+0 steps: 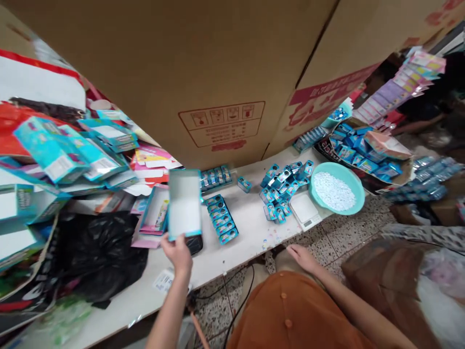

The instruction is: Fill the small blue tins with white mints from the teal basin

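My left hand [178,252] is closed on the lower edge of a shallow teal cardboard box [184,203], white on its inner face, held tilted up over the table. Behind it lies another open box [154,211] with a pink inside. Just right of the held box, a row of small teal packs [222,220] lies on the table, and a second row [216,178] stands behind it. A dark object [194,244] is partly hidden under the held box. My right hand [301,256] rests by my leg below the table edge, fingers stretched out, holding nothing.
A heap of teal packs [285,189], a small white scale [305,212] and a turquoise basin [358,194] of white pieces occupy the right. Large cartons [232,63] wall the back. Teal boxes [54,150] and a black plastic bag [105,257] crowd the left.
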`<state>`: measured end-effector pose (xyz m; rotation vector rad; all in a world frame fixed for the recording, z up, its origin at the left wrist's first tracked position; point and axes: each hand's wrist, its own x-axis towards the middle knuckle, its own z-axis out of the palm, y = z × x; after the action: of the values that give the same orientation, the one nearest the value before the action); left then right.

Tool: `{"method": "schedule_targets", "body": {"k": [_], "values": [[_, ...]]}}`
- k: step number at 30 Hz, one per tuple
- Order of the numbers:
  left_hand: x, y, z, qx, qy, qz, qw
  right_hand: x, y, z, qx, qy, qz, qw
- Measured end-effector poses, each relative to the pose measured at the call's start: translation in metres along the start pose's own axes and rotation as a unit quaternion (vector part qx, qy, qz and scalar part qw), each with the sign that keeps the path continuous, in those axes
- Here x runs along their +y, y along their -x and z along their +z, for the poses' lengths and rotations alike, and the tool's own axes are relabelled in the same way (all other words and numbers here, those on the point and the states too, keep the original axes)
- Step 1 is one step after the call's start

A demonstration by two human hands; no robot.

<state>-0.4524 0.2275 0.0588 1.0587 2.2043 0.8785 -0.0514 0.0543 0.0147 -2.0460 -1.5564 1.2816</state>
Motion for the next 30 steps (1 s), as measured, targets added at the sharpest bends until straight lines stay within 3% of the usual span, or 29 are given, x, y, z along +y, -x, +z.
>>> {"method": "schedule_targets", "body": {"k": [2, 5, 8, 10, 12, 16, 20, 22, 30], "values": [[-0.009, 0.054, 0.012, -0.086, 0.115, -0.054, 0.988, -0.003, -0.007, -0.004, -0.011, -0.001, -0.015, 1.000], [-0.007, 0.123, 0.033, -0.228, 0.203, -0.135, 0.943, -0.011, -0.018, -0.014, -0.033, 0.009, -0.026, 0.999], [0.001, 0.159, 0.054, -0.287, 0.261, -0.234, 0.891, -0.016, -0.032, -0.020, -0.056, 0.021, -0.022, 0.998], [0.000, 0.167, 0.064, -0.293, 0.285, -0.265, 0.873, -0.019, -0.041, -0.018, -0.058, 0.006, -0.014, 0.998], [-0.006, 0.170, 0.072, -0.284, 0.279, -0.281, 0.873, -0.023, -0.049, -0.014, -0.067, -0.015, -0.005, 0.998], [-0.017, 0.179, 0.085, -0.285, 0.263, -0.298, 0.872, -0.038, -0.053, -0.003, -0.128, -0.018, 0.012, 0.992], [-0.023, 0.189, 0.101, -0.304, 0.278, -0.352, 0.840, -0.050, -0.050, 0.006, -0.188, 0.026, -0.001, 0.982], [-0.026, 0.193, 0.109, -0.301, 0.288, -0.368, 0.831, -0.049, -0.048, 0.008, -0.205, 0.044, -0.009, 0.978], [-0.043, 0.191, 0.139, -0.266, 0.277, -0.376, 0.844, -0.026, -0.040, -0.001, -0.198, 0.115, 0.004, 0.973]]}}
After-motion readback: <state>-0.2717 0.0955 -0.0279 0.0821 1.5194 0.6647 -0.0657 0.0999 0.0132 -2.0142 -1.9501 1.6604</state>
